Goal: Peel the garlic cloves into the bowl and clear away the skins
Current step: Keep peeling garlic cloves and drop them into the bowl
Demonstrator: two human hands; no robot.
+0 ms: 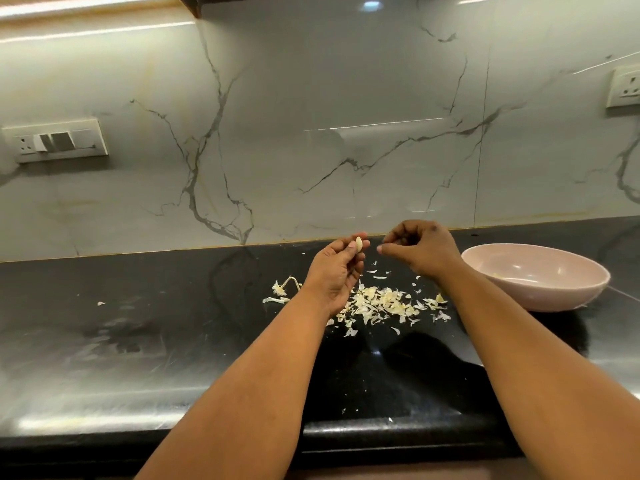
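Garlic clove [359, 244], small, pale and smooth, pinched at the tips of the left hand [337, 271], up above the black shiny stone counter [156, 341]. Looks almost bare of skin. Right hand [420, 252] just beside it, not touching, fingers curled in with thumb and fingertip close together; maybe nipping a tiny bit of skin, too small to tell.

Under both hands, near the middle of the counter, a heap of thin, dry, cream-coloured garlic skins [384, 304], with a few loose bits toward the back edge. Dry, stringy garlic stem [284, 287] just left of the heap.

Round, pale pink bowl [535, 277] at the right side of the counter, near the right arm. Something small and yellowish inside by its left wall, likely peeled cloves.

Step in hand, as a guess: pulling off the last skin. Next: check for stuck bits, then reach right and drop the clove in the bowl. Skins not yet cleared.
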